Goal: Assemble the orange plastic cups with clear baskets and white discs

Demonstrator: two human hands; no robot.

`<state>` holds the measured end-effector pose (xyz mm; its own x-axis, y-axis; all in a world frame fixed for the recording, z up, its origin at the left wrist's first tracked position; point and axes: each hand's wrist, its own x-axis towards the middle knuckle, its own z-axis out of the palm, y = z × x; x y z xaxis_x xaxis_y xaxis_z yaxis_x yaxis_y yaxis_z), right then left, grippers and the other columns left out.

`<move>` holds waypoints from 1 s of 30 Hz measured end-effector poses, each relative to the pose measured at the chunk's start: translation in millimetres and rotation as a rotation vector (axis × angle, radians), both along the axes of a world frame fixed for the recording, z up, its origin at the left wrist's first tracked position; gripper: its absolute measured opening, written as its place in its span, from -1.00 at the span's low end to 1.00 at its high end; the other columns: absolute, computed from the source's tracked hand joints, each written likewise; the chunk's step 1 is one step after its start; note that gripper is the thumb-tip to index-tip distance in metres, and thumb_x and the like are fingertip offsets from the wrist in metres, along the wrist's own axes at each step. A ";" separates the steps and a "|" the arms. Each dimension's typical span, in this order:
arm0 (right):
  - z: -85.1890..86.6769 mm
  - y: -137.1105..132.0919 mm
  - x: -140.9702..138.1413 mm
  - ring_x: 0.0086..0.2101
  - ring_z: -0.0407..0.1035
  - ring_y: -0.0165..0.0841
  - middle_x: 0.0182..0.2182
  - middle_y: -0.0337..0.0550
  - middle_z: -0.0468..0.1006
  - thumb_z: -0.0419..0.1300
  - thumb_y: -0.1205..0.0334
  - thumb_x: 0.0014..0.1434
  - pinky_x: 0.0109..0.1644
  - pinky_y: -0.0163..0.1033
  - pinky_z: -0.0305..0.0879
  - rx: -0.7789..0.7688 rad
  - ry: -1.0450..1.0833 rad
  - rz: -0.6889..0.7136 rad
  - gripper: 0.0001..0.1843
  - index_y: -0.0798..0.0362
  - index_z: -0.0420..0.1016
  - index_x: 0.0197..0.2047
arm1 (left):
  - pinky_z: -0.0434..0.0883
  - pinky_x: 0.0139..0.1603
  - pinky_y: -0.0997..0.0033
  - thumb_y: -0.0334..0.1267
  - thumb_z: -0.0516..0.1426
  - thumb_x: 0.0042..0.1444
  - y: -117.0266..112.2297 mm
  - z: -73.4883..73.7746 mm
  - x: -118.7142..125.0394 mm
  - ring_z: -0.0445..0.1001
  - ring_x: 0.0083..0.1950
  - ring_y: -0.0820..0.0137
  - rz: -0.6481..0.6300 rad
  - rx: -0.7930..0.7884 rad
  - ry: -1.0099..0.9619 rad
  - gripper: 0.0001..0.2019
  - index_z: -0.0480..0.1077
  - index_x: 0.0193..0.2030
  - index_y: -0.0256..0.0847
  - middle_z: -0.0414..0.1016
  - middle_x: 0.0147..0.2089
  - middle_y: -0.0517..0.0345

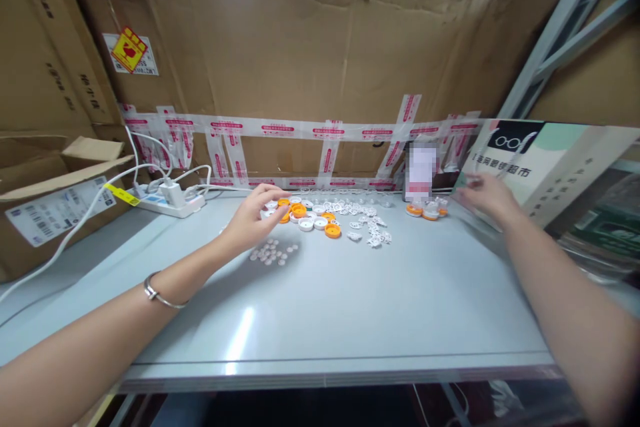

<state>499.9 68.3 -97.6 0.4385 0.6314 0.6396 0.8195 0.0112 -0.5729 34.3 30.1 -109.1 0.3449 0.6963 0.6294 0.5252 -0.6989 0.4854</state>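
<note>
My left hand [256, 215] hovers at the left end of a cluster of round plastic caps, thumb and fingers apart, with nothing seen between them. Some caps are orange [333, 231], others white [306, 224]. Below that hand lies a scatter of small pale discs [273, 252]. Small white openwork pieces [376, 235] spread out right of the caps. My right hand [486, 197] is blurred by motion in front of the printed carton; its fingers cannot be made out well. Left of it sit a few orange-based pieces with white tops [429, 211].
A power strip [173, 200] with white cables stands at the left, beside an opened cardboard box [60, 207]. A large taped carton [300, 53] walls off the back. A phone with a blurred screen [421, 170] leans there. On the right are a printed carton [530, 160] and metal shelf posts [555, 40].
</note>
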 end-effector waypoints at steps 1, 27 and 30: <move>6.9 -2.2 -9.7 -0.49 0.24 -0.33 -0.39 0.11 0.47 0.24 0.37 -0.09 -0.34 -0.14 0.16 0.047 0.002 -0.040 -0.67 0.23 0.45 -0.17 | 0.33 -0.22 0.42 -0.17 0.03 0.14 3.4 0.3 -2.9 0.34 -0.04 0.33 0.019 -0.018 0.021 -0.73 0.39 -0.06 -0.16 0.34 -0.06 0.04; -27.7 -28.8 -173.5 -0.40 0.33 -0.37 -0.46 -0.16 0.48 0.03 0.09 0.18 -0.33 -0.30 0.17 -0.207 -0.305 0.845 -0.68 0.08 0.44 -0.45 | 0.27 -0.36 0.53 -0.15 0.11 -0.06 35.9 38.6 -83.0 0.44 -0.30 0.38 0.010 -0.477 0.768 -0.79 0.44 -0.28 -0.14 0.53 -0.31 0.17; -28.9 -28.5 -173.5 -0.41 0.33 -0.38 -0.46 -0.16 0.47 0.03 0.09 0.19 -0.33 -0.30 0.18 -0.214 -0.310 0.860 -0.68 0.09 0.45 -0.45 | 0.26 -0.40 0.53 -0.17 0.14 -0.11 28.9 34.7 -69.0 0.44 -0.35 0.39 0.008 -0.551 0.821 -0.80 0.43 -0.32 -0.17 0.53 -0.37 0.17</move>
<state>326.4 39.8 -126.5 -0.4040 0.7772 0.4823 0.6952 0.6036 -0.3904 -34.7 59.0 -74.5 0.5229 0.8246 -0.2159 0.8484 -0.4793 0.2246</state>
